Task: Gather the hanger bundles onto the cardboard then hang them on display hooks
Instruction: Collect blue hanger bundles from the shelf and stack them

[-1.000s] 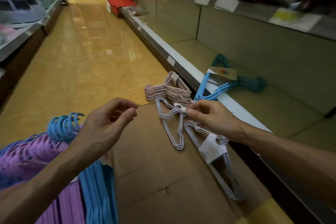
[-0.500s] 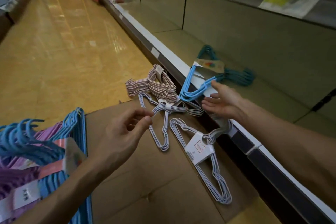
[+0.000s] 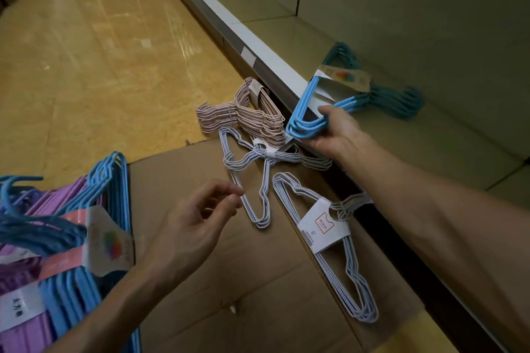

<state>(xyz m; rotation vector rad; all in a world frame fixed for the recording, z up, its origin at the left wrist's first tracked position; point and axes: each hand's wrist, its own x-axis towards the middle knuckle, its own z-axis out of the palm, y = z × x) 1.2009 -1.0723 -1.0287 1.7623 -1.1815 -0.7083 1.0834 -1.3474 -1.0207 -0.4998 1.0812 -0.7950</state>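
Note:
A flattened cardboard sheet point(image 3: 243, 281) lies on the floor. Two white wire hanger bundles point(image 3: 252, 169) point(image 3: 338, 261) rest on it, the nearer one with a white paper label. A pink hanger bundle point(image 3: 246, 114) lies at the cardboard's far edge. My right hand point(image 3: 335, 130) grips one end of a blue hanger bundle point(image 3: 358, 94) that lies half over the bottom shelf's edge. My left hand point(image 3: 189, 226) hovers over the cardboard with loosely curled fingers, holding nothing. A pile of blue and purple hanger bundles point(image 3: 66, 243) sits at the cardboard's left.
The low shelf point(image 3: 415, 152) runs along the right, its white front rail point(image 3: 258, 49) bordering the cardboard. Yellow tiled aisle floor point(image 3: 100, 51) stretches ahead on the left.
My right hand left the white bundle, reached to the shelf edge and closed round the blue bundle's end. My left hand drifted right over the cardboard. The view tilted down.

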